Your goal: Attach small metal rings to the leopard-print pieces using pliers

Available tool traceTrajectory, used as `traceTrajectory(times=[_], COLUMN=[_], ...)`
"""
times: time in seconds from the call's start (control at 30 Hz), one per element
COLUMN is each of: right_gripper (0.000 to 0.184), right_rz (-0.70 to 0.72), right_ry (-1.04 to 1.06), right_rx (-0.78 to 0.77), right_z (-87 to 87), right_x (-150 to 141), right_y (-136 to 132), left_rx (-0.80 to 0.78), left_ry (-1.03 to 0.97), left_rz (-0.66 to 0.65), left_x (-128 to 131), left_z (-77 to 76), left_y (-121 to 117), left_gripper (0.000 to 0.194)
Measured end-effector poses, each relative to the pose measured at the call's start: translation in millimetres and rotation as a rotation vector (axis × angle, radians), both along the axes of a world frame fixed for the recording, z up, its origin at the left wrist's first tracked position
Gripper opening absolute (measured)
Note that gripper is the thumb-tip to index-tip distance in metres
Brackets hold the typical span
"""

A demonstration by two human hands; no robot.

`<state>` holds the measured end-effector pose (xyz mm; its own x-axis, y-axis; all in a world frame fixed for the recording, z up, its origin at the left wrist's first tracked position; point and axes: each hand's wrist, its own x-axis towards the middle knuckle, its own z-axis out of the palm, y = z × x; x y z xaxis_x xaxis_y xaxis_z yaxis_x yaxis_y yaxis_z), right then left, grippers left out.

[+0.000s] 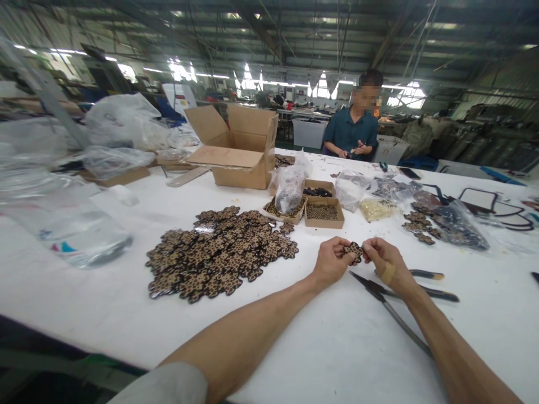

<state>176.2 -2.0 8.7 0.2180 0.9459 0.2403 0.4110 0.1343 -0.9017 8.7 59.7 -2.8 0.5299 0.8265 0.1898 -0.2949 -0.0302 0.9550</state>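
My left hand [332, 259] and my right hand [385, 259] meet over the white table [295, 336], both pinching one small leopard-print flower piece [354, 251] between their fingertips. A tan bandage wraps a finger of the right hand. Left of the hands lies a wide pile of the same leopard-print flower pieces [219, 249]. Pliers [421, 290] and long tweezers [391, 311] lie on the table under and beside my right wrist.
Small cardboard trays of beads [322, 212] and plastic bags [289, 188] stand behind the hands. An open cardboard box [238, 148] sits farther back. More leopard pieces and bags [446, 224] lie right. Clear bags [63, 219] fill the left. A person in a blue shirt [353, 134] works across the table.
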Motion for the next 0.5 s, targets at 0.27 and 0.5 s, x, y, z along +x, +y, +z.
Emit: traceTrajectory(times=[0.27,0.5], right_gripper=[0.036,0.032], right_rz=[0.008,0.034], right_ry=[-0.040,-0.120], right_rx=[0.072,0.102], right_z=[-4.7,-2.7], right_x=[-2.2,-8.5], right_y=[0.6,-2.5], left_rx=[0.088,-0.008], left_ry=[0.087,0.038], left_rz=[0.069,0.122], left_x=[-2.5,-1.6], left_z=[-1.9,-2.5], left_y=[6.3,8.2], left_gripper=[0.043,0.029])
